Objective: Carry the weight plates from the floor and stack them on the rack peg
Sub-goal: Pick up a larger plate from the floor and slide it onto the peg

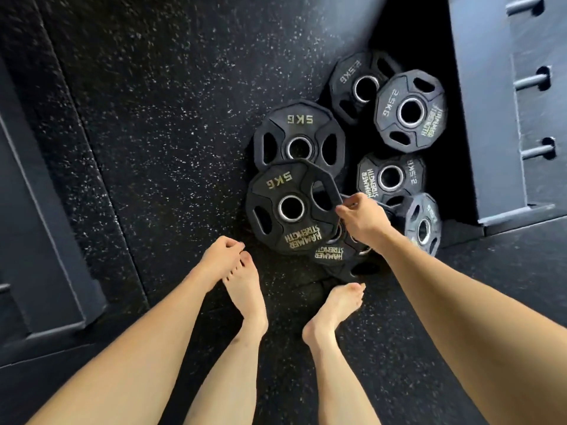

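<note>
Floor (171, 124): black rubber matting, flecked white, seams running diagonally; bare feet planted on it, left foot (245, 289), right foot (334, 308).

Weight plates lie in a loose pile on the floor ahead of the feet, none on a peg; all black, many-sided rims, three oval grip slots, steel-ringed centre holes, matte rubbery faces with pale yellow lettering.

Near 5 kg plate (291, 207): tilted, its right edge raised, overlapping the far 5 kg plate (299, 134) behind it and a partly hidden plate (340, 256) beneath; reads "HAMMER STRENGTH".

Right hand (362, 219): fingers curled round the rim of the near 5 kg plate at its right-hand slot, thumb on top; a firm pinch on the edge.

Left hand (219, 256): hangs above the left foot, fingers loosely curled, holding nothing, apart from the plates.

Smaller 2.5 kg plates to the right: one (409, 110) lying over another (362, 85); a third (391, 177) below them; a fourth plate (425, 225) standing on edge, its marking too blurred to read.

Rack (491, 118): dark steel, boxy, at the right; short round pegs (532, 79) project from its face, bare metal.
</note>
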`<state>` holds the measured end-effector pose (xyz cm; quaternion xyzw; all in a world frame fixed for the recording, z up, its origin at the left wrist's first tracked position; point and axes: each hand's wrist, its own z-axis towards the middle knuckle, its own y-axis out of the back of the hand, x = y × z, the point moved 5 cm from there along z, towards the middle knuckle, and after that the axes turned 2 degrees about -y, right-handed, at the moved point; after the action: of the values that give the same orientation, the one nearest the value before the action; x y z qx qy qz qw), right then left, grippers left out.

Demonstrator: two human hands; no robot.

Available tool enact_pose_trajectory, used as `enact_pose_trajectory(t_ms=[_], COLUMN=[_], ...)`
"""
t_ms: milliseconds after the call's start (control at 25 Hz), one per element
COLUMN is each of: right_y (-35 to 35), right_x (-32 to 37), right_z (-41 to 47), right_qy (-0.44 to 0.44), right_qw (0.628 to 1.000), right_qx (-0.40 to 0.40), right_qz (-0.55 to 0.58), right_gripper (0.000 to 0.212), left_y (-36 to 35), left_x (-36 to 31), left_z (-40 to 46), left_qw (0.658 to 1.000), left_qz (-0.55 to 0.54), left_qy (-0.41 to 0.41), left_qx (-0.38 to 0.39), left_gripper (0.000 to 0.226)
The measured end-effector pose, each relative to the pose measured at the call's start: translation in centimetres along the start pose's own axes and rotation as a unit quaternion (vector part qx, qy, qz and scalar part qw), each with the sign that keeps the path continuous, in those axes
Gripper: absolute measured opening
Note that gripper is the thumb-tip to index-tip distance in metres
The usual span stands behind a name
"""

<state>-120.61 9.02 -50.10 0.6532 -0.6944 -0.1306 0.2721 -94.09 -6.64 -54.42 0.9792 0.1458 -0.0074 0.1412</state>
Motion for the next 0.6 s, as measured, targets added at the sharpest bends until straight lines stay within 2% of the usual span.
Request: enact_pose_trajectory(t_ms=[120,280,400,600], right_y=[-2.3,-4.2,-5.2,-5.1], right_x=[-1.1,-1.0,-0.8,-0.4], right_z=[5.5,9.3,10.6,9.9], right_qy=[0.004,0.008,0.005,-0.002], right_qw=[0.999,0.99,0.981,0.988], right_qx=[-0.037,-0.038,-0.042,-0.087], right_qz=[-0.035,-0.138,-0.191,-0.127], right_gripper=[0.052,0.058,0.054,0.035], left_y=[-3.4,-6.6,-7.9,-8.3], left_x=[-1.1,-2.2,-2.0,-1.7], left_z=[5.7,9.6,11.6,10.6], left_qw=[0.997,0.985,0.973,0.964], left_qz=[-0.08,-0.171,-0.228,-0.262], left_qy=[0.022,0.031,0.043,0.032], left_qx=[0.001,0.01,-0.02,-0.021], left_gripper=[0.023,0.054,0.041,0.043])
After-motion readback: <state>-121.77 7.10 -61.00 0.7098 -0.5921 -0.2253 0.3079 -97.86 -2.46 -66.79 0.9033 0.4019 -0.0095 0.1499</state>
